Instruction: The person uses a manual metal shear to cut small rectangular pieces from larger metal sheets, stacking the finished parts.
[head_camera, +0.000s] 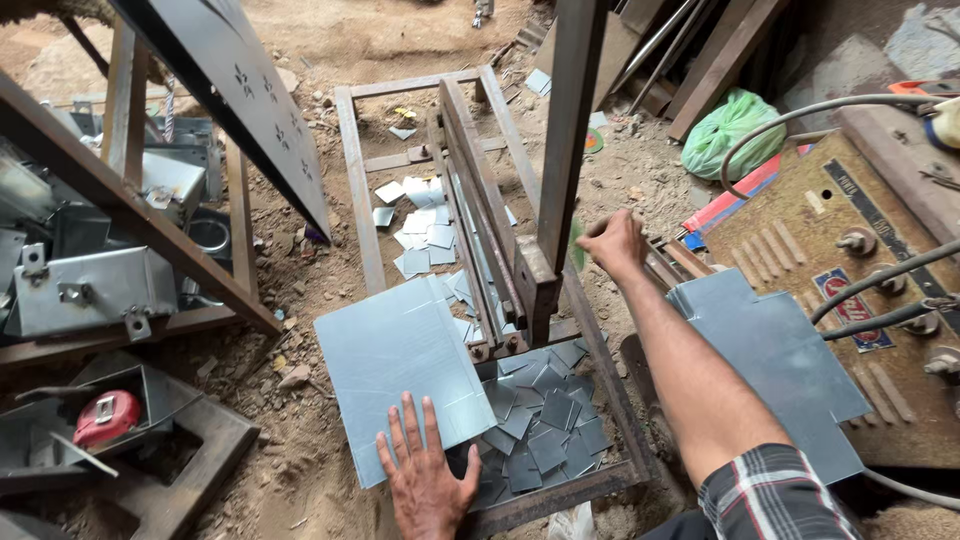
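Left hand (425, 478): palm down, fingers (410, 425) spread flat and released, pressing the near edge of a grey metal sheet (395, 370).
Sheet: lies flat over the shear frame (360, 180), its right edge against the blade (480, 220), a crease line running across it.
Right hand (612, 243): arm stretched forward, fingers clenched around the lever (570, 120), a dark steel bar that rises steeply from the shear to the top of the view.
Shear: a low rusty steel frame standing on the dirt floor (300, 460), the long blade running away from the person down its middle.
Offcuts near (545, 420): a heap of small grey squares inside the frame, just right of the sheet and below the blade's hinge.
Offcuts far (425, 225): more pale squares scattered on the ground inside the frame, beyond the sheet.
Cut blank (770, 350): a notched grey sheet lying at the right, beside the forearm, over a brown machine box (800, 220) with cables.
Left side: metal boxes (90, 285) on a rack, and a red tape measure (105, 418) in a tray near the floor.
Far right: a green bag (735, 130) among leaning bars.
Sleeve (775, 495): plaid, rolled above the elbow.
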